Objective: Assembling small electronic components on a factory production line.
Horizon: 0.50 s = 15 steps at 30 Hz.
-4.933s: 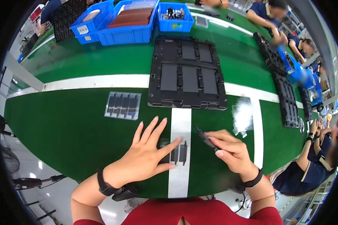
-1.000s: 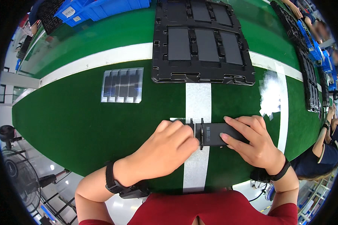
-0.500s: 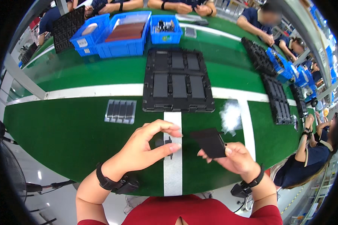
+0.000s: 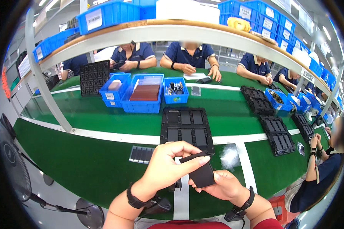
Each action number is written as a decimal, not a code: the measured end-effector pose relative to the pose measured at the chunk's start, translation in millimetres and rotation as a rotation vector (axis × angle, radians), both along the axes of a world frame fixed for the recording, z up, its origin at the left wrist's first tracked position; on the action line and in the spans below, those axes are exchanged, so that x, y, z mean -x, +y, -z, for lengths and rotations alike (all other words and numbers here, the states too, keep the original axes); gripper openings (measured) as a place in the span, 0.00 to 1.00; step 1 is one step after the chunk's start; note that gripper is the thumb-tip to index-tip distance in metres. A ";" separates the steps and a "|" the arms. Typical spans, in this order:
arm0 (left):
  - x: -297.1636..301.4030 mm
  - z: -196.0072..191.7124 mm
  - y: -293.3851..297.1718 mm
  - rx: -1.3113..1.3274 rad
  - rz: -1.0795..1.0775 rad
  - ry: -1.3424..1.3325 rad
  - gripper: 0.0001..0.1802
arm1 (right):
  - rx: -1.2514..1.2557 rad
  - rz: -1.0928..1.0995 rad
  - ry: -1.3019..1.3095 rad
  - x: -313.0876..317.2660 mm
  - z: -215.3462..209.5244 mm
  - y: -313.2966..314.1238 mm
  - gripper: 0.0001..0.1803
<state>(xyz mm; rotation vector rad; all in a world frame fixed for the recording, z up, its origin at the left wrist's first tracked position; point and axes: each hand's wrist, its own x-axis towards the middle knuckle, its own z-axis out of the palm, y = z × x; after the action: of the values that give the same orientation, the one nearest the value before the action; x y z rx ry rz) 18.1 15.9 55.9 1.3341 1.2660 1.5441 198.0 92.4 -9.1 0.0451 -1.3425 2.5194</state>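
Note:
Both hands meet on a flat black rectangular piece (image 4: 203,174) held tilted above the bench. My right hand (image 4: 226,186) grips its lower right edge between thumb and fingers. The thumb and fingers of my left hand (image 4: 162,165) pinch the piece along its top edge, where a dark flap or layer shows. Partly hidden below my left hand, a small black part (image 4: 176,186) lies on the white strip. Just beyond my hands is a black tray (image 4: 186,128) with flat dark panels in its slots. A clear plastic holder (image 4: 141,154) with several black strips sits left of it.
Clear plastic films (image 4: 230,157) lie to the right. Blue bins (image 4: 142,106) stand farther back beneath a shelf (image 4: 172,34) on metal posts (image 4: 49,89). More black trays (image 4: 277,135) line the right side. Co-workers (image 4: 190,57) sit across the bench and at right.
My left hand has moved right and closed on the top edge of the black piece, which was in my right hand alone. The view has tilted up, bringing the shelf in.

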 end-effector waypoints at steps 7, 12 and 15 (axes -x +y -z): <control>14.7 -5.5 11.6 -0.487 0.175 -0.358 0.44 | -0.017 0.202 0.121 22.1 -27.3 -2.1 0.24; 9.8 1.8 18.5 -0.613 0.369 -0.449 0.60 | 0.422 -0.373 0.237 46.0 -37.5 -16.8 0.21; 12.4 4.8 19.6 -0.719 0.227 -0.282 0.47 | 0.395 -0.517 0.336 58.3 -24.6 -12.7 0.24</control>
<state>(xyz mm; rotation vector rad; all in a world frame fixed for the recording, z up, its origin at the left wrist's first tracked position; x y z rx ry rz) 5.7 35.5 51.1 1.5383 0.3626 2.0178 139.6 79.6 15.4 0.7843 -0.7527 2.9646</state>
